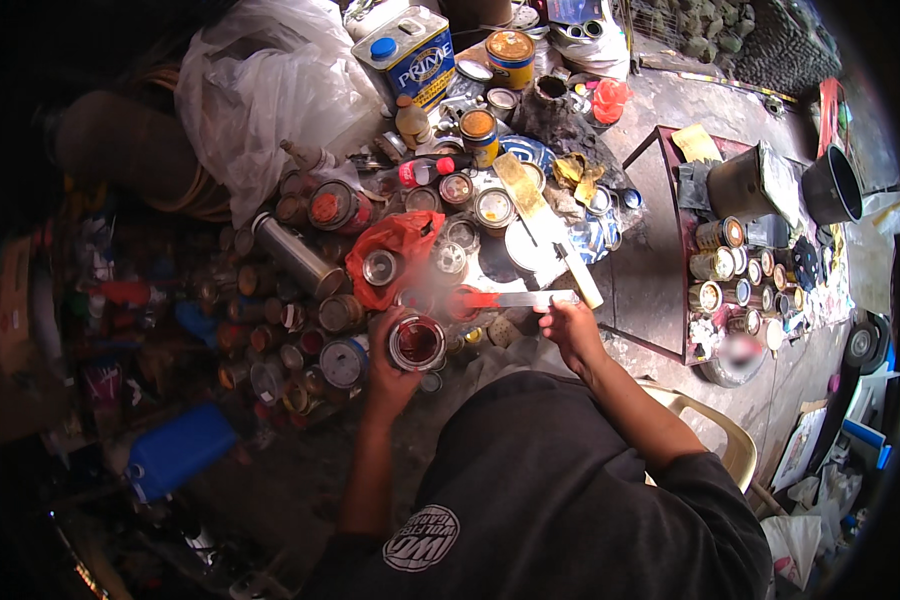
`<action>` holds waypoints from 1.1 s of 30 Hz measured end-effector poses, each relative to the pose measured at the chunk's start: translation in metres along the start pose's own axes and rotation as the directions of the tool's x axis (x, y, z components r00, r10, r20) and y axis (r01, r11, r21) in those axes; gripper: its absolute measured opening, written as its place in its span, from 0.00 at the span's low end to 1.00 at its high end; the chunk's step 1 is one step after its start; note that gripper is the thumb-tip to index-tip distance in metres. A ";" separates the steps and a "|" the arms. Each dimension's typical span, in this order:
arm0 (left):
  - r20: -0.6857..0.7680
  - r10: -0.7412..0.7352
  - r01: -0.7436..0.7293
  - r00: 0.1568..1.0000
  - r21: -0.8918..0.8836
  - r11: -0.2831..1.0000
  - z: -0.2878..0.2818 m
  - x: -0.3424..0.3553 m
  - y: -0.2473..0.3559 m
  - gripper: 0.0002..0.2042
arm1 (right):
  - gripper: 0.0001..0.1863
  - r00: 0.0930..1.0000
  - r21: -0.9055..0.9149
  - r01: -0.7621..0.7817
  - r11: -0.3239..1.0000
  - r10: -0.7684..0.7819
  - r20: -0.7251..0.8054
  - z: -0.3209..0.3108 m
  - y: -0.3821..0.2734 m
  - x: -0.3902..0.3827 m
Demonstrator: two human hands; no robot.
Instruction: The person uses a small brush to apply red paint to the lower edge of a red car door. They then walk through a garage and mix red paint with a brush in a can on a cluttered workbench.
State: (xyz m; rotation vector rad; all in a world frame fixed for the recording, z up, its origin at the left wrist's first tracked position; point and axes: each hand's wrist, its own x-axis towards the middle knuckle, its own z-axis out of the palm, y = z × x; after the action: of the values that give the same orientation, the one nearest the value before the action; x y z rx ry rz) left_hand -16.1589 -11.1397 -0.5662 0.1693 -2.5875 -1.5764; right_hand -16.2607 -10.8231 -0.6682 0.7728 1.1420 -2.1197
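My left hand (388, 372) is closed round an open metal can (417, 342) holding dark red liquid, low in the middle of the view. Up and to the right of it, my right hand (562, 322) grips a flat pale stirring blade (525, 298) by its right end; the left end is coated bright red. Just behind the blade's red end sit small tins, partly blurred. A crumpled red plastic bag (390, 240) with a tin on it lies above the can. A long pale-handled tool (580, 280) and a stained board (520, 190) lie above my right hand.
Several tins, bottles and a rectangular metal canister (400, 75) crowd the work area. A side table (650, 240) at the right bears cans and a black bucket (832, 190). A plastic chair (720, 425) stands by my right arm; a blue jug (180, 450) lies lower left.
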 end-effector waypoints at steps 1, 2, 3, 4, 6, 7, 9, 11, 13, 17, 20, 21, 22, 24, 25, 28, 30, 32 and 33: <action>-0.018 -0.013 0.012 1.000 -0.052 0.999 0.004 0.001 0.004 0.46 | 0.06 1.000 0.008 -0.007 1.000 0.007 -0.003 0.000 0.000 0.000; -0.036 -0.028 0.024 0.999 -0.104 0.994 0.006 0.003 0.007 0.45 | 0.06 1.000 0.015 -0.013 1.000 0.013 -0.006 -0.001 0.001 0.000; -0.038 -0.022 0.018 0.999 -0.111 0.994 0.007 0.004 0.009 0.45 | 0.06 1.000 0.016 -0.005 1.000 0.005 -0.005 -0.001 0.001 0.000; -0.041 -0.017 0.012 0.999 -0.117 0.993 0.007 0.005 0.010 0.45 | 0.06 1.000 0.017 0.001 1.000 -0.001 -0.002 -0.001 0.002 -0.001; -0.049 0.000 -0.006 0.999 -0.114 0.993 0.006 0.005 0.012 0.45 | 0.06 1.000 0.006 0.018 1.000 -0.018 0.011 0.000 0.002 -0.003; -0.055 0.012 -0.018 0.998 -0.106 0.994 0.006 0.005 0.013 0.45 | 0.06 0.999 -0.006 0.029 1.000 -0.029 0.021 0.000 0.001 -0.003; -0.055 0.018 -0.023 0.998 -0.094 0.995 0.006 0.006 0.013 0.45 | 0.07 0.999 -0.017 0.043 0.999 -0.042 0.027 0.000 0.000 -0.004; -0.052 0.002 -0.006 0.999 -0.083 0.997 0.004 0.004 0.009 0.45 | 0.07 0.999 -0.020 0.045 0.999 -0.044 0.026 0.001 0.000 -0.004; -0.047 0.004 -0.007 0.999 -0.066 0.998 0.004 0.003 0.006 0.45 | 0.07 0.999 -0.019 0.043 0.999 -0.042 0.032 0.000 0.000 -0.003; -0.023 0.006 -0.004 1.000 0.061 0.998 0.002 0.001 -0.001 0.43 | 0.06 0.999 0.005 0.027 1.000 -0.027 0.023 -0.002 0.002 0.000; -0.073 0.036 -0.028 0.997 0.104 0.994 0.006 0.001 -0.007 0.45 | 0.06 1.000 0.019 0.011 1.000 -0.011 0.027 -0.001 0.004 -0.001; -0.070 0.036 -0.026 0.997 0.129 0.991 0.006 0.000 -0.008 0.45 | 0.06 1.000 0.024 0.007 1.000 -0.008 0.028 -0.002 0.005 -0.001; -0.064 0.037 -0.027 0.997 0.152 0.988 0.007 0.000 -0.007 0.44 | 0.06 1.000 0.031 0.005 1.000 -0.006 0.027 -0.002 0.005 -0.002; -0.060 0.037 -0.025 0.998 0.197 0.980 0.008 0.002 -0.005 0.44 | 0.06 1.000 0.047 0.008 0.999 -0.009 0.022 -0.003 0.003 -0.005; -0.067 0.035 -0.019 0.997 0.220 0.975 0.009 0.001 -0.006 0.43 | 0.06 1.000 0.054 0.012 0.998 -0.013 0.021 0.001 -0.002 -0.011; -0.085 -0.006 0.029 0.996 0.271 0.962 0.012 0.003 -0.006 0.43 | 0.07 0.996 0.036 0.050 0.998 -0.053 0.076 0.015 -0.028 -0.034; -0.097 -0.041 0.065 0.994 0.264 0.962 0.015 0.006 -0.006 0.41 | 0.09 0.987 0.009 0.091 0.996 -0.092 0.130 0.027 -0.048 -0.052; -0.104 -0.069 0.090 0.992 0.217 0.972 0.018 0.010 -0.006 0.39 | 0.11 0.974 -0.021 0.145 0.989 -0.139 0.178 0.041 -0.069 -0.070; -0.100 -0.075 0.096 0.992 0.217 0.971 0.019 0.010 -0.005 0.40 | 0.12 0.965 -0.051 0.189 0.981 -0.175 0.196 0.050 -0.076 -0.078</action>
State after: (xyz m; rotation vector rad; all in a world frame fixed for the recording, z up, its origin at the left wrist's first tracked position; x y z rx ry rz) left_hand -16.1715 -11.1271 -0.5793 0.3676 -2.7106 -1.2671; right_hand -16.2755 -10.8140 -0.5499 0.4359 1.2143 -2.2353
